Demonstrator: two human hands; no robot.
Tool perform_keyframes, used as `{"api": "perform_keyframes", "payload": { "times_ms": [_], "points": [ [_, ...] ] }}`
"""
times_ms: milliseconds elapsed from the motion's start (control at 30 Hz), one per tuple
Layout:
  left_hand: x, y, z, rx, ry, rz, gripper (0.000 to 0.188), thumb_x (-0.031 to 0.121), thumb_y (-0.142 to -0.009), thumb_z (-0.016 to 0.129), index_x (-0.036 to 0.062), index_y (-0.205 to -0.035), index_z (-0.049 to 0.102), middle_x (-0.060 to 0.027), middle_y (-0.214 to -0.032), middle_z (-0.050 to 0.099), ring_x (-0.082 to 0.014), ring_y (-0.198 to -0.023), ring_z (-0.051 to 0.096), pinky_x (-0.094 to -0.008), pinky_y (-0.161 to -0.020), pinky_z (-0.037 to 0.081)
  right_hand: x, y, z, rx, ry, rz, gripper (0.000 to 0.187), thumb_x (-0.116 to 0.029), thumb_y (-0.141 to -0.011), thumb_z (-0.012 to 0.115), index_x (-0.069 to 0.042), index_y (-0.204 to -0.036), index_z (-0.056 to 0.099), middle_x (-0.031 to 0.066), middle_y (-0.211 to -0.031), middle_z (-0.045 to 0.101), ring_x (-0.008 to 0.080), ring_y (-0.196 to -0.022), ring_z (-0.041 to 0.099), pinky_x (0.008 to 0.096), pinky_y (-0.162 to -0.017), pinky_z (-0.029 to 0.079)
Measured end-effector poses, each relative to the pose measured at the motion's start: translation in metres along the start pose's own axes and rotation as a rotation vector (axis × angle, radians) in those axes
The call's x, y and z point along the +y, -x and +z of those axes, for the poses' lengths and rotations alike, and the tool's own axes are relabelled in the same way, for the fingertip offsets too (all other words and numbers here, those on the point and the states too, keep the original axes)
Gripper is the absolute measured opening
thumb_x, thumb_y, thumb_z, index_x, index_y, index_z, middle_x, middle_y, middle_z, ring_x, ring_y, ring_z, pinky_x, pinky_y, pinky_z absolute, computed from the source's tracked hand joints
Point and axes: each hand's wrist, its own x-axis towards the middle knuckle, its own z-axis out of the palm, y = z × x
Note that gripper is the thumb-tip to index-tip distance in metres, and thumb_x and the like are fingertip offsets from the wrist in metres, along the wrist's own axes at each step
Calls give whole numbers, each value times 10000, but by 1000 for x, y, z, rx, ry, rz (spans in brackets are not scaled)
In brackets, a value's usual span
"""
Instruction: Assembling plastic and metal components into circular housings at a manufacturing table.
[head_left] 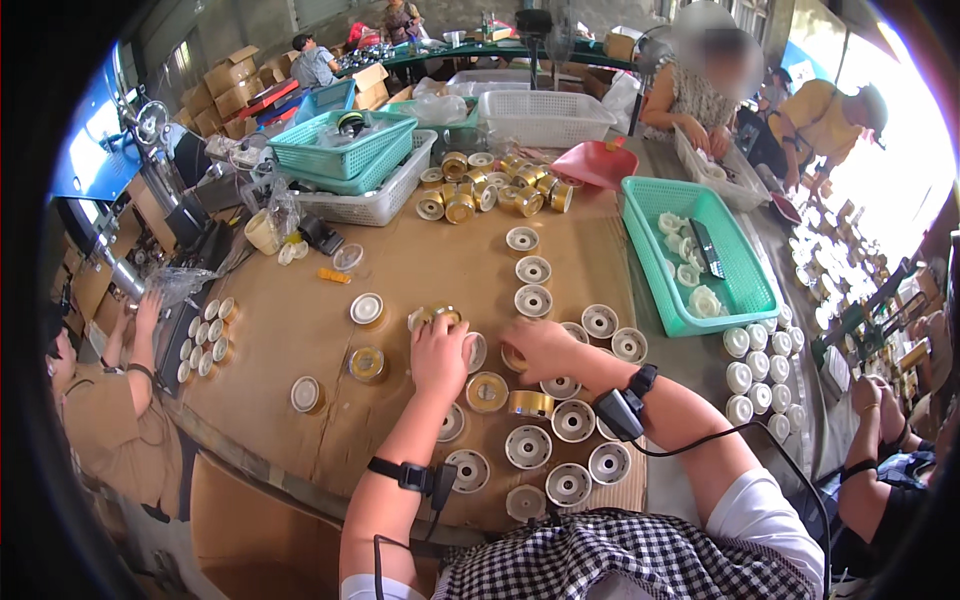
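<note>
My left hand is closed over a small round gold and white cap near the middle of the cardboard-covered table. My right hand lies just to its right, fingers curled on another gold ring piece. Between and below the hands lie a gold ring and a gold band. Several round white caps sit in a cluster below my right wrist. Both wrists wear black bands with cables.
A teal basket with white parts stands at the right. A pile of gold caps and stacked teal and white baskets lie at the far side. A person works at the left, others at the back and right.
</note>
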Motion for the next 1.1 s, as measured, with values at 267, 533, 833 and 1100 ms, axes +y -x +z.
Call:
{"api": "perform_keyframes", "payload": {
  "times_ms": [267,533,833,1100],
  "points": [
    [-22,-16,-3,107,318,-254,310,220,-906,753,99,-1191,724,-98,-1121,635,-316,-1065,616,-430,-907,522,4,1,23,542,-383,7,576,-189,-645,875,-46,-1152,644,215,-1250,514,413,-1156,578,466,-995,526],
    [-16,62,-30,17,-27,-190,522,203,-873,752,81,-1357,598,-154,-1282,586,-372,-1204,541,-537,-1066,404,-34,24,19,450,-98,-22,464,-437,-763,834,-52,-988,707,169,-1156,670,359,-1157,616,456,-964,514],
    [7,82,-50,29,176,-217,615,-55,-812,679,40,-1407,555,-168,-1323,581,-359,-1157,632,-435,-977,528,-78,-2,11,-133,-317,68,662,-306,-682,867,-20,-1216,601,215,-1115,697,390,-1075,671,465,-881,549],
    [11,96,-43,-95,278,65,456,195,-840,785,46,-1254,664,-143,-1295,667,-353,-1133,655,-450,-1057,511,-78,42,24,394,-183,-217,425,-167,-794,715,-58,-1201,659,137,-1106,698,338,-1107,615,469,-984,490]
  ]
}}
